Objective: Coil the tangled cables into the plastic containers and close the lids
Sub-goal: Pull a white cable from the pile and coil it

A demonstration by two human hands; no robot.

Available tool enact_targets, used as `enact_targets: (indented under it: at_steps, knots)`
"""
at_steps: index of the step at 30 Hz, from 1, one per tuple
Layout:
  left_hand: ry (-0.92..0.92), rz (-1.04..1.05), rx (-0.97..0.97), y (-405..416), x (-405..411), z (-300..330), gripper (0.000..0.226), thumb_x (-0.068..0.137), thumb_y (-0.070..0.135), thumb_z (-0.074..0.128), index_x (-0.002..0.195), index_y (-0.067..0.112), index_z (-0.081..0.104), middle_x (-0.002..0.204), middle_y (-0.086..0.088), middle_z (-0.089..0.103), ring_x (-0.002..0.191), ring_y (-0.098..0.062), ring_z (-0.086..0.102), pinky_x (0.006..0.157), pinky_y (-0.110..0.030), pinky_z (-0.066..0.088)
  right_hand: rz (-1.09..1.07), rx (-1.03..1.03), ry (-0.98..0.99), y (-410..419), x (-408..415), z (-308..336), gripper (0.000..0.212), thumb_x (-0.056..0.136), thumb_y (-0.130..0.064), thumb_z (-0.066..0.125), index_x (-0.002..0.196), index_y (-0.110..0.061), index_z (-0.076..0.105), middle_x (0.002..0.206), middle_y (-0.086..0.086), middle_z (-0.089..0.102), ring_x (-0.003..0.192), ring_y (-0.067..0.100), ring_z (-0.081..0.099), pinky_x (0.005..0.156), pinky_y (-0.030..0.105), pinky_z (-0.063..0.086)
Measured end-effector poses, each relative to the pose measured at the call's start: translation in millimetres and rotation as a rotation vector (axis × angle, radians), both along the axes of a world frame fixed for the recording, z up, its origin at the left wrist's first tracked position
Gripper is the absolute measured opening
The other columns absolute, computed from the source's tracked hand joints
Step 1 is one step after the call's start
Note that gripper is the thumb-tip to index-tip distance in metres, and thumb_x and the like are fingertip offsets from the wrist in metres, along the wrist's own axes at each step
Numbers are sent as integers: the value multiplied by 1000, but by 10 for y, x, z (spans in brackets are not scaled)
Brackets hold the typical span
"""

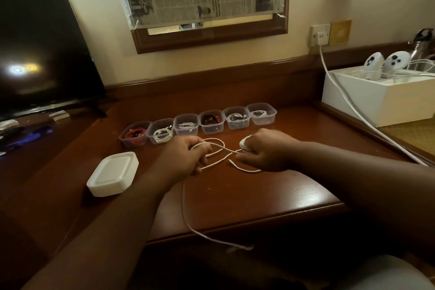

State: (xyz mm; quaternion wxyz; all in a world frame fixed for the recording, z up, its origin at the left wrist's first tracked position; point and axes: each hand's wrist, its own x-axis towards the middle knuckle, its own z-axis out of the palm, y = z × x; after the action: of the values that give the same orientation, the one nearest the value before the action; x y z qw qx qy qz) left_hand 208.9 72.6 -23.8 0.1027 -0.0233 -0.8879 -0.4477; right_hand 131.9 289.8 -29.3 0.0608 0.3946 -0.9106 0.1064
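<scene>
Dangling off the near edge of the wooden desk point(259, 198), the loose tail of the white cable point(186, 209) runs up into the left hand point(182, 159), whose fingers are curled round the strand. From those fingers it loops across to the right hand point(263, 149), which grips a small wound coil of the same cable, with a free end lying just below its fingertips. Left of the left-hand fingers sits a stack of white lids point(113, 173). Just past both sets of fingers there's a row of six clear plastic containers point(197, 125), all open, each with a coiled cable inside, red or white. Further right, a white box point(381, 103) holds two controllers.
</scene>
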Motion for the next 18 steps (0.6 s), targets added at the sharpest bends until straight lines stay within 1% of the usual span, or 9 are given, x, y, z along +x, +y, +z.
enact_targets:
  at_steps: [2,4,5,7,9,12,14,16,18]
  knots:
    - [10,-1,31,-53,-8,37,15,99,23,57,95,22,71,66,2,65,47,-4,55,46,-18,46,31,-225,-567,-8,55,30,42,97,-37,49,57,-22,49,55,-2,42,49,15,34,52,29,27]
    - [-16,1,176,-86,-31,35,14,97,22,60,99,22,74,63,8,63,47,-3,55,43,-15,41,193,-374,-1120,-13,118,43,31,86,-35,45,60,-19,48,56,2,36,51,20,30,55,33,27]
    - [-38,-15,269,-97,-43,19,14,96,21,61,101,21,74,59,9,61,46,-7,52,42,-17,37,306,-429,-1328,-11,153,63,26,84,-35,43,67,-15,48,59,4,35,54,20,31,58,35,29]
    - [-89,-59,417,-116,-69,-52,14,92,25,64,100,21,75,55,5,49,47,-12,37,45,-22,27,516,-534,-1588,-17,221,123,25,87,-32,41,82,-9,49,65,6,38,60,23,38,65,37,33]
    - [-136,-125,543,-116,-77,-119,16,88,29,63,98,23,75,59,2,40,48,-11,30,47,-25,20,681,-605,-1698,-44,323,196,28,87,-32,46,93,-6,51,71,7,43,66,23,43,71,37,36]
    - [-160,-215,716,-71,-88,-173,20,89,28,62,102,22,74,63,0,37,44,-7,29,47,-26,15,835,-701,-1744,-100,442,262,34,84,-35,56,98,-4,51,75,6,49,71,22,47,73,37,38]
    - [-174,-255,804,35,-46,-201,15,89,31,61,95,26,74,61,2,35,42,-6,27,47,-25,13,872,-904,-1730,-140,487,333,32,84,-35,56,95,-6,49,75,5,48,70,20,48,71,35,41]
    - [-187,-281,790,200,39,-229,17,90,37,59,88,31,75,62,4,34,45,-7,24,49,-27,11,785,-1208,-1592,-185,503,423,30,87,-40,52,90,-10,48,73,2,43,68,18,47,70,33,41]
    - [-171,-284,689,371,131,-205,23,98,35,52,99,27,73,61,3,32,48,-10,22,50,-28,12,579,-1440,-1320,-246,508,480,32,87,-46,47,87,-14,46,72,0,40,66,16,45,67,31,40]
